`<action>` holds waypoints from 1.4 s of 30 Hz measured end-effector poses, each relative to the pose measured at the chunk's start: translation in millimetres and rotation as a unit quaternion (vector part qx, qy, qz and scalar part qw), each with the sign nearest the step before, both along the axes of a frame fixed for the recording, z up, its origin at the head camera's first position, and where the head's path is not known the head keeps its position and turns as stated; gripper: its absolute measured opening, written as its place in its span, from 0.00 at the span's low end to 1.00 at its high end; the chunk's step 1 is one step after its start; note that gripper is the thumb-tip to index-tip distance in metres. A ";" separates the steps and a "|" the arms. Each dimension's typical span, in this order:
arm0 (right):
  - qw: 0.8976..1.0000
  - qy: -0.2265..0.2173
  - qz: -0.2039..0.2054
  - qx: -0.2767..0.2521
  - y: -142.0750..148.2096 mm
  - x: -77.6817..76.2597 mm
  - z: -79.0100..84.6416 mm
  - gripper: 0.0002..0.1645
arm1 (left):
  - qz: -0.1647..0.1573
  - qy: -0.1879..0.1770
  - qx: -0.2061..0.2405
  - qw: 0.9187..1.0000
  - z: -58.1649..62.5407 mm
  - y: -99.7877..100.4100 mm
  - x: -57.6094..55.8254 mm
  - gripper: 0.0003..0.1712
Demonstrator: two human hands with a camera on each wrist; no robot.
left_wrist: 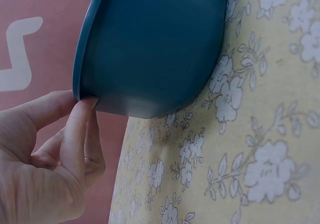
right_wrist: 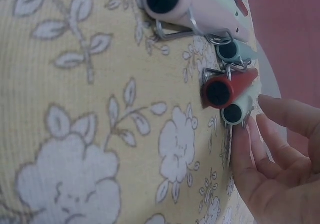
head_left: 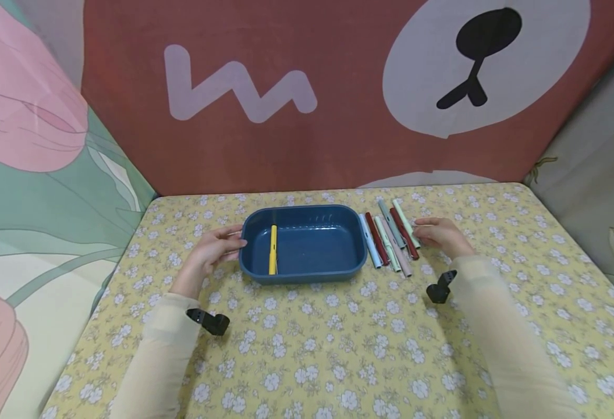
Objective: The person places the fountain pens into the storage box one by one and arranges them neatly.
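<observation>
In the head view a dark blue rectangular tray [head_left: 307, 278] sits on the table with a yellow pen [head_left: 273, 250] lying lengthwise in its left part. My left hand [head_left: 209, 256] pinches the tray's left rim between thumb and finger, with the thumb [left_wrist: 80, 121] against the outer wall. Several capped pens lie side by side right of the tray, among them a light blue pen [head_left: 370, 241], a pinkish pen [head_left: 398, 250] and a red pen [head_left: 405, 234]. Beside the outermost pale green pen [head_left: 405, 223], my right hand [head_left: 445, 235] has its fingers loosely extended, fingertips right at the pen's side.
A yellow floral cloth [head_left: 307, 361] covers the table. Behind it rises a reddish printed backdrop [head_left: 296, 151], with more printed fabric [head_left: 34, 233] at the left. Each wrist carries a small black camera, such as the one [head_left: 209, 321] on the left.
</observation>
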State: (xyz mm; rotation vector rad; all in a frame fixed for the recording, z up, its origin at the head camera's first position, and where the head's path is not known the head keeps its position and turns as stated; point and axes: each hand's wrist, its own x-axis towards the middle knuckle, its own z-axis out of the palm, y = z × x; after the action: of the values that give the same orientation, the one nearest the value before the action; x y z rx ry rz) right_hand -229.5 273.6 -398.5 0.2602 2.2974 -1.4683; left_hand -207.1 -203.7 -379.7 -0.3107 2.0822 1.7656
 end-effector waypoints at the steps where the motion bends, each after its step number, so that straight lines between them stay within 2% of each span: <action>1: 1.000 0.000 0.000 0.001 -0.3 -0.3 0.0 0.35 | 0.000 0.000 0.000 1.000 0.1 0.0 -0.2 0.34; 14: 0.998 0.004 0.005 0.060 -12.4 0.5 0.9 0.33 | 0.000 0.001 -0.002 1.000 -0.8 -1.4 1.0 0.34; 20: 0.996 0.012 -0.005 0.093 -16.9 -0.6 0.5 0.31 | 0.000 0.002 0.000 1.000 -0.1 -2.0 0.7 0.34; 30: 0.993 0.017 -0.018 0.112 -19.1 -0.1 -1.3 0.29 | 0.000 0.001 0.002 1.000 0.0 -1.3 0.8 0.34; 37: 0.987 0.042 -0.028 0.150 -23.0 -2.4 -3.5 0.26 | -0.001 0.002 0.003 1.000 -0.8 -1.1 -0.4 0.35; 42: 0.986 0.043 -0.037 0.158 -23.7 -5.0 -5.5 0.24 | -0.002 0.006 -0.003 1.000 -1.6 -1.1 0.1 0.35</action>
State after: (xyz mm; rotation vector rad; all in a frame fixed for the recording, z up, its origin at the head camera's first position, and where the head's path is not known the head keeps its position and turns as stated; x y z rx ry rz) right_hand -234.4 249.9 -404.1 0.3816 2.6143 -1.1611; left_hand -207.0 -204.8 -381.3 -0.2974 2.0967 1.7628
